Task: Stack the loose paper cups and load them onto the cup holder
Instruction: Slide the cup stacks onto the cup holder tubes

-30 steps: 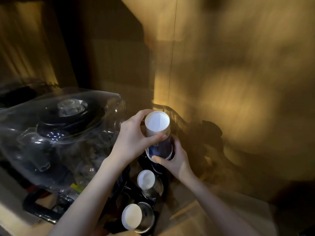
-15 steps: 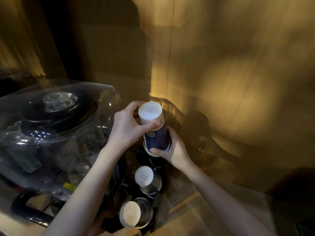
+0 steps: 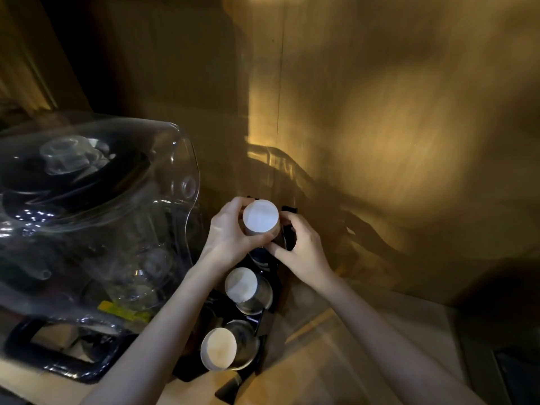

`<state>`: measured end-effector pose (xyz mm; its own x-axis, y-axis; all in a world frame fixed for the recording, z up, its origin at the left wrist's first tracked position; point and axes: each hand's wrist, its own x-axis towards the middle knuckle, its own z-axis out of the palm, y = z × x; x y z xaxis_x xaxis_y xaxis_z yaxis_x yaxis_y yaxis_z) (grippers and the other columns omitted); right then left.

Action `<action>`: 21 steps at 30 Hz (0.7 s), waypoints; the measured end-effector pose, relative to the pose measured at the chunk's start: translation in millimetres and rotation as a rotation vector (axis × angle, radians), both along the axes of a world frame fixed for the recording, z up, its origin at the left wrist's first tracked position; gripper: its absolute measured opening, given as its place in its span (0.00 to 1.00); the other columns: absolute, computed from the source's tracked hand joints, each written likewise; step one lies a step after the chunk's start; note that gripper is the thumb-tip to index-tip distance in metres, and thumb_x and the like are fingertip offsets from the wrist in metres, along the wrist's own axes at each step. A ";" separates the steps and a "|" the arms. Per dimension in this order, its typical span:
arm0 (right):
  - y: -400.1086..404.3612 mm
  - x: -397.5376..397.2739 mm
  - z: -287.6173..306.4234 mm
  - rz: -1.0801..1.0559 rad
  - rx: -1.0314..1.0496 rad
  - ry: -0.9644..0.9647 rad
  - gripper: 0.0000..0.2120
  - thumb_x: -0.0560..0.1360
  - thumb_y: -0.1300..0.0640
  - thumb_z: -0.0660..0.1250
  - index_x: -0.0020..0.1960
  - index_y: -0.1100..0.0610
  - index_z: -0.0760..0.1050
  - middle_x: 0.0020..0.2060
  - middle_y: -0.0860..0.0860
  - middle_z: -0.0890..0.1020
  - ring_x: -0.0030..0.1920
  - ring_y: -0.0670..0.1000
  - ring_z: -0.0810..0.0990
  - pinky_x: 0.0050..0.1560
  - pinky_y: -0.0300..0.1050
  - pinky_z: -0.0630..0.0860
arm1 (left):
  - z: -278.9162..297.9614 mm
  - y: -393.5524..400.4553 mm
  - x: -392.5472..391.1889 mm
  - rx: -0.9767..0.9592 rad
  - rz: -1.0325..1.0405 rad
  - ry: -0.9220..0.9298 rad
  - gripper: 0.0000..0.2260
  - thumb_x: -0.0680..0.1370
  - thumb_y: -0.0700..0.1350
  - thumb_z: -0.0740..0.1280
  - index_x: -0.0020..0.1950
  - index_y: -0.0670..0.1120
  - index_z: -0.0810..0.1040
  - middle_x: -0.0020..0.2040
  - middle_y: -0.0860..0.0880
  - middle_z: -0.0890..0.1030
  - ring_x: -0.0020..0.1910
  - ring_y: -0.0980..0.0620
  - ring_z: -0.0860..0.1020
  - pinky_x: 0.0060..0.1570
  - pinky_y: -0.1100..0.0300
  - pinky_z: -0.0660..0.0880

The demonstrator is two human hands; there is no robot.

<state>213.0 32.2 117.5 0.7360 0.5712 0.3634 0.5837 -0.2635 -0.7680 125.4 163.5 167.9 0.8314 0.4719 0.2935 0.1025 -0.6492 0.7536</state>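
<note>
Both forearms are bare up to the frame edge, with no sleeves in view. The left hand point(image 3: 230, 235) and the right hand point(image 3: 304, 247) are bare too, slim-fingered, with short nails.

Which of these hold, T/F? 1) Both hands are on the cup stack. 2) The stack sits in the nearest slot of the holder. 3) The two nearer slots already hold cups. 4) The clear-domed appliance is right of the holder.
1) True: left hand and right hand grip the cup stack.
2) False: it is at the farthest slot of the cup holder.
3) True: middle cups and near cups sit there.
4) False: the clear-domed appliance is to its left.
</note>
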 end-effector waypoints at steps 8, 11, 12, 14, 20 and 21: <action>0.4 -0.9 -5.3 0.009 -0.156 -0.068 0.26 0.71 0.50 0.69 0.65 0.57 0.67 0.59 0.53 0.76 0.61 0.51 0.73 0.60 0.47 0.73 | -22.3 1.4 5.7 0.088 0.027 0.054 0.28 0.63 0.49 0.77 0.59 0.46 0.71 0.55 0.48 0.78 0.50 0.57 0.70 0.48 0.63 0.66; 2.6 -1.2 -0.5 0.012 -0.201 -0.083 0.24 0.74 0.52 0.67 0.67 0.58 0.67 0.60 0.54 0.77 0.63 0.53 0.73 0.61 0.47 0.73 | -23.5 6.1 5.2 0.098 0.024 0.061 0.29 0.63 0.50 0.77 0.60 0.45 0.71 0.56 0.46 0.79 0.50 0.56 0.72 0.48 0.63 0.67; 2.4 -1.2 1.5 0.015 -0.227 -0.096 0.24 0.74 0.53 0.66 0.67 0.58 0.67 0.61 0.55 0.76 0.63 0.53 0.73 0.61 0.47 0.72 | -23.4 7.1 4.6 0.103 0.019 0.062 0.29 0.63 0.50 0.77 0.60 0.45 0.71 0.55 0.46 0.79 0.51 0.55 0.73 0.48 0.63 0.67; 0.9 -1.3 5.6 0.017 -0.300 -0.158 0.23 0.75 0.53 0.65 0.68 0.58 0.66 0.61 0.56 0.77 0.63 0.55 0.72 0.61 0.48 0.71 | -23.2 6.6 3.4 0.112 0.010 0.069 0.30 0.64 0.50 0.77 0.62 0.44 0.71 0.57 0.46 0.79 0.53 0.52 0.75 0.50 0.64 0.67; -8.3 -8.4 20.5 0.027 -0.569 -0.372 0.26 0.78 0.49 0.58 0.72 0.58 0.57 0.67 0.56 0.72 0.66 0.57 0.69 0.64 0.53 0.68 | -15.9 -2.0 2.1 0.261 -0.017 0.185 0.31 0.70 0.55 0.70 0.66 0.41 0.65 0.62 0.40 0.74 0.61 0.42 0.72 0.55 0.52 0.72; -14.2 -10.0 22.8 0.032 -0.589 -0.375 0.26 0.78 0.49 0.56 0.72 0.58 0.56 0.68 0.56 0.70 0.68 0.57 0.67 0.65 0.54 0.67 | -13.6 -4.3 1.3 0.318 -0.011 0.220 0.32 0.71 0.55 0.69 0.68 0.40 0.62 0.65 0.39 0.71 0.65 0.41 0.69 0.59 0.50 0.71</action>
